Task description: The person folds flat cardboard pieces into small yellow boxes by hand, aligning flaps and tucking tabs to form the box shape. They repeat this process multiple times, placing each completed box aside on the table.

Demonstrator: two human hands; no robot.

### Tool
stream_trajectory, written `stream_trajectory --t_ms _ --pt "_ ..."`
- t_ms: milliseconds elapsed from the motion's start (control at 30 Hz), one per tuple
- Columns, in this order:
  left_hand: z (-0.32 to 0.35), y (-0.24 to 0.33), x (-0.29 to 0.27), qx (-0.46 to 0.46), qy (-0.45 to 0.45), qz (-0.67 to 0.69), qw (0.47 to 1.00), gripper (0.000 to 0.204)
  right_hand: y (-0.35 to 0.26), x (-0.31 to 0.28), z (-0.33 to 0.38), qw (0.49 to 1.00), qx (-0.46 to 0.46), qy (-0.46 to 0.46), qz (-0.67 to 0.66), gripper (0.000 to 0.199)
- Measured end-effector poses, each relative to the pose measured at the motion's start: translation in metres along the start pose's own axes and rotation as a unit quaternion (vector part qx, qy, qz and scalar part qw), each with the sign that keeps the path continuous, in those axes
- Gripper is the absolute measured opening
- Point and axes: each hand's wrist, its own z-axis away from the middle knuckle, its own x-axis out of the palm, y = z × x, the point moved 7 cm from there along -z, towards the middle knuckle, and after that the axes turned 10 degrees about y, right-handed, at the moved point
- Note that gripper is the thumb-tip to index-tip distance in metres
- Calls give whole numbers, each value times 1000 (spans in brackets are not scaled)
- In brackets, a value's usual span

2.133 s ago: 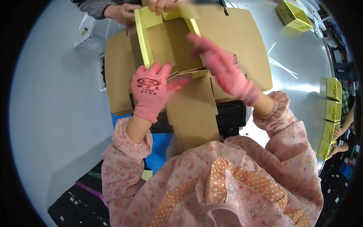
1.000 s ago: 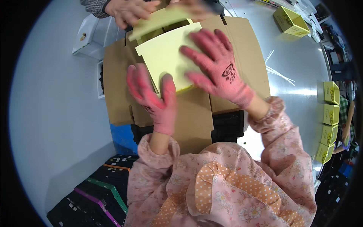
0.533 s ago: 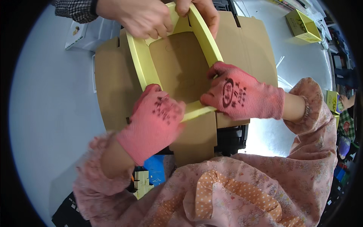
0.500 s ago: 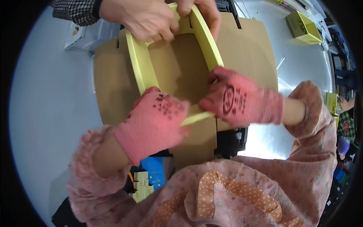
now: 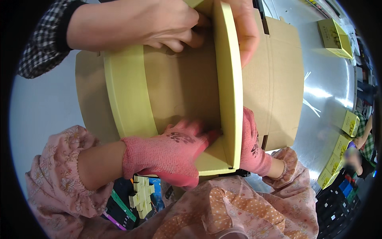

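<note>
Here the left hand (image 5: 167, 153), in a pink glove, lies over the near wall of a pale yellow-green box (image 5: 131, 99), its fingers (image 5: 187, 129) bent over the rim and pressing inside against the brown liner. The right hand (image 5: 250, 145), gloved too, grips the box's right wall from outside, near the corner. The box rests on flat brown cardboard (image 5: 278, 79) spread over the shiny desk (image 5: 330, 91). A co-worker's bare hands (image 5: 159, 24) clasp its far wall. Small yellow boxes (image 5: 334, 32) lie well apart at right.
</note>
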Motion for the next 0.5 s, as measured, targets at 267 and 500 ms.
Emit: stream_trajectory --t_ms 267,500 --pt "-19 -1 -15 47 -40 186 981 97 -2 9 -9 999 14 10 31 79" --pt "-11 2 -19 -30 -54 149 987 80 19 -22 -20 952 8 -148 -267 84"
